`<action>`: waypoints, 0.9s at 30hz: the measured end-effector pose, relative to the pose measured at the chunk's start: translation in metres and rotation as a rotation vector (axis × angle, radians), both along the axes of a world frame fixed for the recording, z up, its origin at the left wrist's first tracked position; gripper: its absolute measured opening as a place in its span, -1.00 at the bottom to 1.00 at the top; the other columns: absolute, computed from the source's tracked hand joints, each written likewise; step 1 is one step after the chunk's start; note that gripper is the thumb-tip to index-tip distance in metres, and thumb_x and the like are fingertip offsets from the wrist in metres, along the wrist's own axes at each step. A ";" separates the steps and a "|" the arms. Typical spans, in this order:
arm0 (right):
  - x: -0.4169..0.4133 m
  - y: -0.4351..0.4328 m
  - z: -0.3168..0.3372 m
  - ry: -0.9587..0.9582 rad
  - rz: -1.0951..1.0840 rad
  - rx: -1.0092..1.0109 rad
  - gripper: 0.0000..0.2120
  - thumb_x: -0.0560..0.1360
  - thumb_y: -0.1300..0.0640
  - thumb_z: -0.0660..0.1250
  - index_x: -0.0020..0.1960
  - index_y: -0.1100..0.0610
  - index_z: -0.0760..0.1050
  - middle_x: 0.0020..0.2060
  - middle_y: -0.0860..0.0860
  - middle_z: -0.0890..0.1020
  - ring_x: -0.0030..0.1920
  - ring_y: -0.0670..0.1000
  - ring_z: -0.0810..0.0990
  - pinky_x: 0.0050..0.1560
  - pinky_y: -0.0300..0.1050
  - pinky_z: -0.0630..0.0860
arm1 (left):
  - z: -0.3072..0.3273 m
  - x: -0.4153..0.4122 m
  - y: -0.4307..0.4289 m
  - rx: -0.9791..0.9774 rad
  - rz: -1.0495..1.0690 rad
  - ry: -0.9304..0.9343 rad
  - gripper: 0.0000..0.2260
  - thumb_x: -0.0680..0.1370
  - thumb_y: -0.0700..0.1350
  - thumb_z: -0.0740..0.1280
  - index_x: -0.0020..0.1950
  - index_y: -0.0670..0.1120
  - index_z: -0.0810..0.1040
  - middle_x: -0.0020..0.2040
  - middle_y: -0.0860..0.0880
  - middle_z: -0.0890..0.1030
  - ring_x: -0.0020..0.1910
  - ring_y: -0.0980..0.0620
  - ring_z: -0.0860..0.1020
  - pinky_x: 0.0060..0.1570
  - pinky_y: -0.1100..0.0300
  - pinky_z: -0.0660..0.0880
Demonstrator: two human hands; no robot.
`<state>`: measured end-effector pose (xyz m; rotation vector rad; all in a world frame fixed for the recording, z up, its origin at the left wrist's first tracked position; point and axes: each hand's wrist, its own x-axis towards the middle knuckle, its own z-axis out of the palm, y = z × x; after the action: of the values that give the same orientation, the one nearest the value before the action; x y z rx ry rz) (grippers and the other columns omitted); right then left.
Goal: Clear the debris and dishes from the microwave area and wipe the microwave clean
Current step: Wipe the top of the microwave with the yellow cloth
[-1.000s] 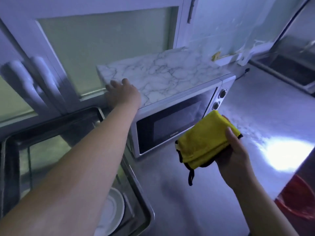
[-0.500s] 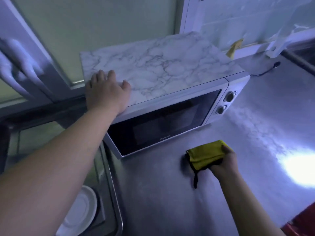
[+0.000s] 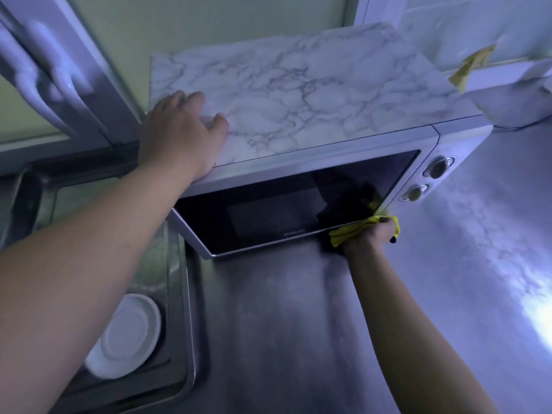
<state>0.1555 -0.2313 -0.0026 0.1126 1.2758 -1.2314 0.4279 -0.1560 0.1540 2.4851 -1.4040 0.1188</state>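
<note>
While left hand [image 3: 179, 138] braces microwave [image 3: 313, 174], right hand [image 3: 369, 237] presses yellow cloth [image 3: 348, 233] against door.

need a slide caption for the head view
Left hand steadies the marble-topped microwave while the right hand presses a yellow cloth at its door's lower corner.

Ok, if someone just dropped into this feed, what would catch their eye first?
Probably the bright yellow cloth, bunched in the right hand against the lower right corner of the white microwave's dark glass door. Next, the left hand pressed flat on the marble-patterned top at its front left corner. Off to the lower left, a round white plate lies in the steel sink.
</note>
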 end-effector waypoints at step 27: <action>0.081 0.189 -0.023 -0.362 0.756 0.169 -0.52 0.29 0.05 0.32 0.15 0.23 0.64 0.08 0.26 0.69 0.06 0.31 0.68 0.15 0.32 0.53 | -0.001 -0.001 -0.001 0.041 0.019 -0.047 -0.50 0.61 0.18 0.03 0.41 -0.09 0.39 0.39 -0.17 0.42 0.39 -0.20 0.33 0.36 -0.10 0.24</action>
<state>0.2362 -0.0424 -0.0257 -0.0285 0.9606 -0.4277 0.4270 -0.1570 0.1526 2.5447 -1.4155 0.1548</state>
